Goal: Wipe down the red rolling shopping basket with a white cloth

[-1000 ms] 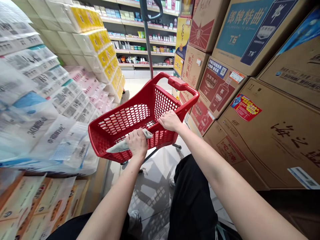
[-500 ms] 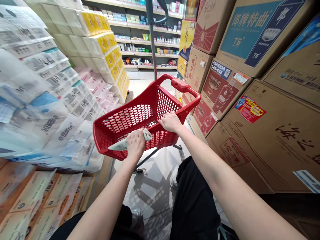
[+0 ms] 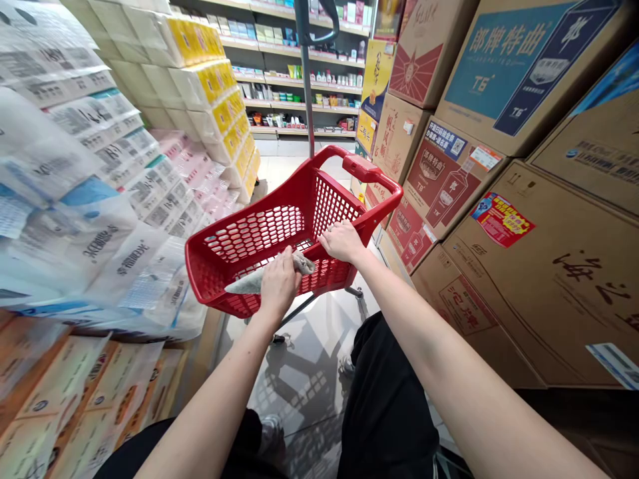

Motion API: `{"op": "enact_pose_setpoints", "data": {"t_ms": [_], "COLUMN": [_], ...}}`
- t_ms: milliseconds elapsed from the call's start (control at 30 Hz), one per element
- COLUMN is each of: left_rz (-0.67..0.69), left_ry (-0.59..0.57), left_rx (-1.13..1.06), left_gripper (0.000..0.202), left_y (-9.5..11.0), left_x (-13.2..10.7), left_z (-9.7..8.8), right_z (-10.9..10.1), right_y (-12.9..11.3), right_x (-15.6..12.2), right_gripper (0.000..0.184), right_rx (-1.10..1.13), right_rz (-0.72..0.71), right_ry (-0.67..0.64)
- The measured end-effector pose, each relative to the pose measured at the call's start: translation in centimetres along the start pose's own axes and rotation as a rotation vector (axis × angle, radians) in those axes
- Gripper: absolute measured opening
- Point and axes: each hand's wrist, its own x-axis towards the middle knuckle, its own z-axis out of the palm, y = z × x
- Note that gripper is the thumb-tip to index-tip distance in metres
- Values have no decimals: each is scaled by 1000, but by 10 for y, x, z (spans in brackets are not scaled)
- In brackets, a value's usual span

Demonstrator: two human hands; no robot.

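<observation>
A red plastic shopping basket on a wheeled frame stands tilted in the aisle in front of me. My left hand is closed on a grey cloth and presses it against the basket's near rim. My right hand grips the same rim a little further right. The basket's red handle is at its far end, and a grey pole rises behind it.
Wrapped packs of tissue paper are stacked on the left. Large cardboard boxes are piled on the right. Shelves of goods close the aisle's far end. My legs in black trousers are over the tiled floor.
My left hand has slid the cloth to the right along the basket's rim, closer to my right hand. The basket has moved slightly to the right in view.
</observation>
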Motion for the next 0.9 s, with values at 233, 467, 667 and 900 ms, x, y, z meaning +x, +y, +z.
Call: {"op": "enact_pose_setpoints", "data": {"t_ms": [233,467,667,900], "left_rz": [-15,-89,-191,-299], "left_ry": [-134,-32,65,112], "left_rx": [185,260,227,147], "left_gripper": [37,33,27,35], "left_y": [-4,9,11,9], "left_x": [16,13,16,16], "left_z": [-8,-1,11,19], "right_z": [1,-1,2,6], "right_y": [-2,-4,-4,-13], "right_x": [1,-1,1,3], "right_gripper": [51,53,53,52], "right_rx": [4,16,25,24], "right_rz": [9,15,10,-2], "right_ry": [12,1,22,65]}}
